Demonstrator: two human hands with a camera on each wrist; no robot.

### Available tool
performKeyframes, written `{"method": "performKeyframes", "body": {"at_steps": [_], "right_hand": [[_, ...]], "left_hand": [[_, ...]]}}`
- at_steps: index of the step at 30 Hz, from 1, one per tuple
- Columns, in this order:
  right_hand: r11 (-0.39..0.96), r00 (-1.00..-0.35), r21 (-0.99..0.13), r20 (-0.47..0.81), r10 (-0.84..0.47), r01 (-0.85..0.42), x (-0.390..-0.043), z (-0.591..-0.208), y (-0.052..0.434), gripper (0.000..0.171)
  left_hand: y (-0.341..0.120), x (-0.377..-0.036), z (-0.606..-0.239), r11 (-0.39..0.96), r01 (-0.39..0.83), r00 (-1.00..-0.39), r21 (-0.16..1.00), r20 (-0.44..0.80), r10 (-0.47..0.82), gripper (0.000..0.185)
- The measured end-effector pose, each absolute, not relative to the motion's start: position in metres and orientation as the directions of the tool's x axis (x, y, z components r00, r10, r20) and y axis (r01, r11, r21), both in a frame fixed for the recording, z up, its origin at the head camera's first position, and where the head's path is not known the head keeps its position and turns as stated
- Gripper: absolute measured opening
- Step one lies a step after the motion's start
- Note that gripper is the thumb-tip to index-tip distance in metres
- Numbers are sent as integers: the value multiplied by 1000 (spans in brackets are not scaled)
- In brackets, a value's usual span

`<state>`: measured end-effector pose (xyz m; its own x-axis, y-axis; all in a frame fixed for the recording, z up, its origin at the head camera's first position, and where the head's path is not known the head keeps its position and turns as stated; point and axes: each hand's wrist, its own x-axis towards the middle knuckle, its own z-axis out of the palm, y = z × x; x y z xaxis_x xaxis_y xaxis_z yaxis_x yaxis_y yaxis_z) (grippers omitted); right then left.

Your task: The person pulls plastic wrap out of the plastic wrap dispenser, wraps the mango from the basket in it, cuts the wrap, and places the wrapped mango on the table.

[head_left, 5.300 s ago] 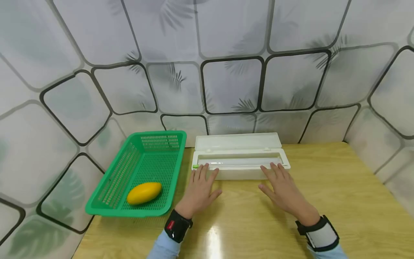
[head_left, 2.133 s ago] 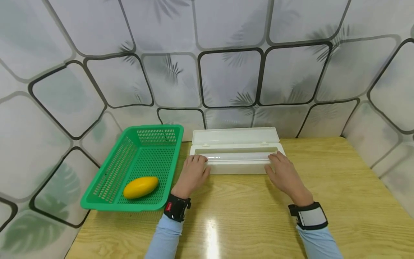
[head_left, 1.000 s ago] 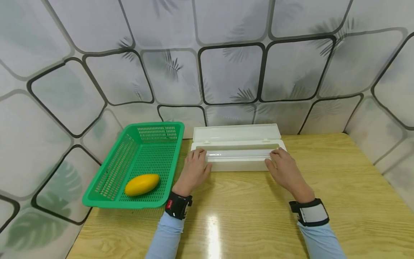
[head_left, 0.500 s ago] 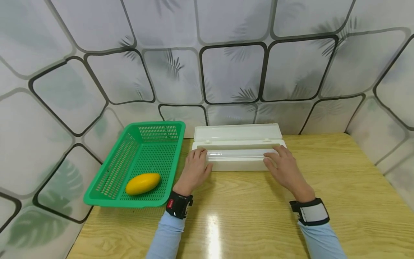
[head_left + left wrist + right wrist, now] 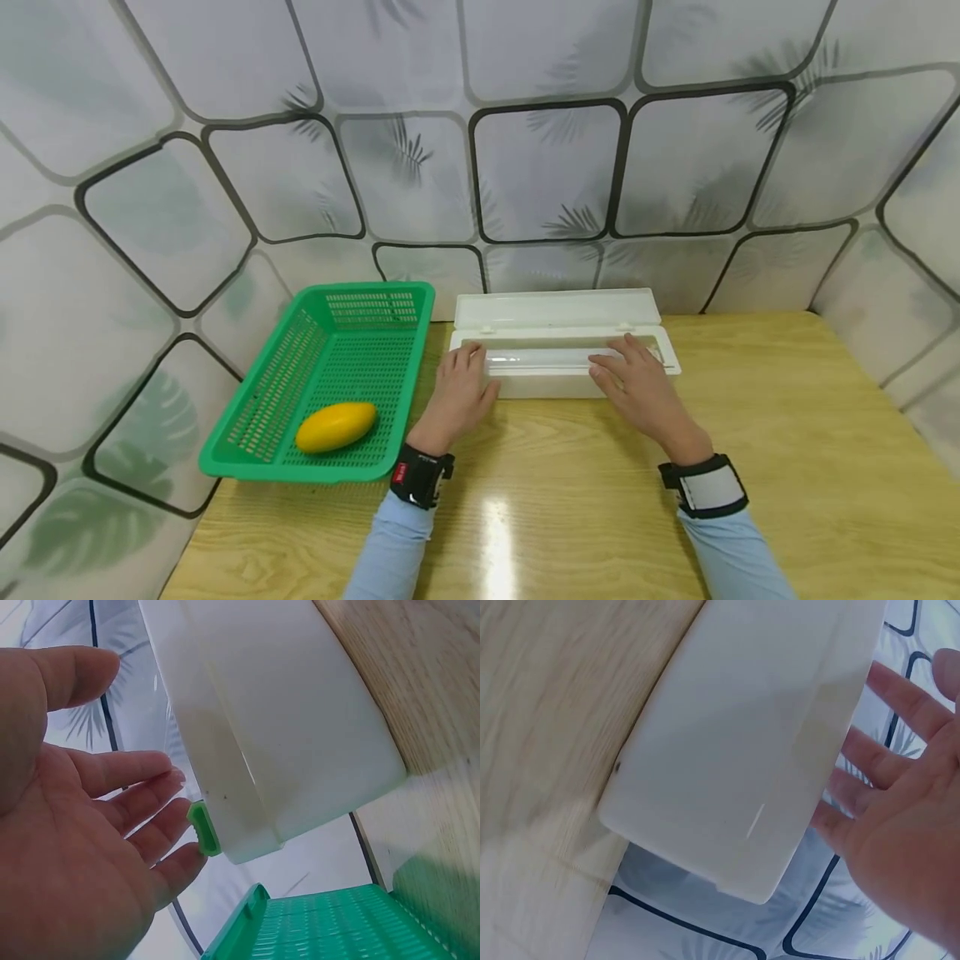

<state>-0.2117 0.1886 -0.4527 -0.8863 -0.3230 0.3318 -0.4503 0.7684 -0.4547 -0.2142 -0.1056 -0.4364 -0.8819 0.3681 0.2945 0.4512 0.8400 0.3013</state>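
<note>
A: Two hands at one white dispenser box (image 5: pixel 564 371), lid open and leaning back toward the tiled wall (image 5: pixel 540 167). Box sits on the wooden table (image 5: pixel 787 433), far side, just right of the green basket (image 5: pixel 270 400).

B: Left hand (image 5: pixel 462 396)?

A: At the box's left end. Fingers straight and relaxed, palm facing the box, gripping nothing. In the wrist view a fingertip lies against the small green tab (image 5: pixel 202 829) at the box's corner.

B: Right hand (image 5: pixel 636 390)?

A: Toward the box's right part, not quite at the end. Fingers spread and straight, laid over the front edge, reaching toward the clear roll (image 5: pixel 540 360) in the trough. Whether the tips touch the roll or only the rim, cannot tell. Wrist view shows the palm flat and loose beside the box wall, nothing pinched.

B: Basket contents?

A: One yellow mango (image 5: pixel 335 427), lying on its side near the front edge, well apart from either hand.

B: Wrists?

A: Black band (image 5: pixel 420 475) on the left, grey-and-black band (image 5: pixel 703 486) on the right, pale blue sleeves (image 5: pixel 390 550) behind both.
</note>
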Motion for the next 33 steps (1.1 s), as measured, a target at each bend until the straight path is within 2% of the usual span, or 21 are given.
{"method": "performKeyframes", "body": {"at_steps": [6,10,15,22,25,29,33], "right_hand": [[725,-886,-510,292,-360,-463,-211,-452,179,36],[752,-886,-470,283,-367,-461,-214,-456,171,38],[821,-899,-381,284,-333,-425,-215,-456,173,41],[866,-939,-389,262,-224,-315,-216,-443,200,50],[870,-945,-395,258,-204,-295,-217,-441,211,48],[861,-946,-418,260,-193,-290,-220,-440,218,45],[847,-929,-445,343,-141,-292,-222,-444,215,32]], "left_hand": [[-103,-216,-439,829,465,-871,311,330,364,53],[-100,-217,-444,814,475,-865,335,347,362,51],[-97,-215,-449,795,485,-860,363,362,360,48],[-98,-218,-449,804,469,-864,365,377,333,44],[-100,-220,-448,803,475,-857,359,396,330,40],[-100,-227,-446,810,492,-820,320,483,307,29],[-100,-235,-446,836,473,-775,279,583,245,15]]}}
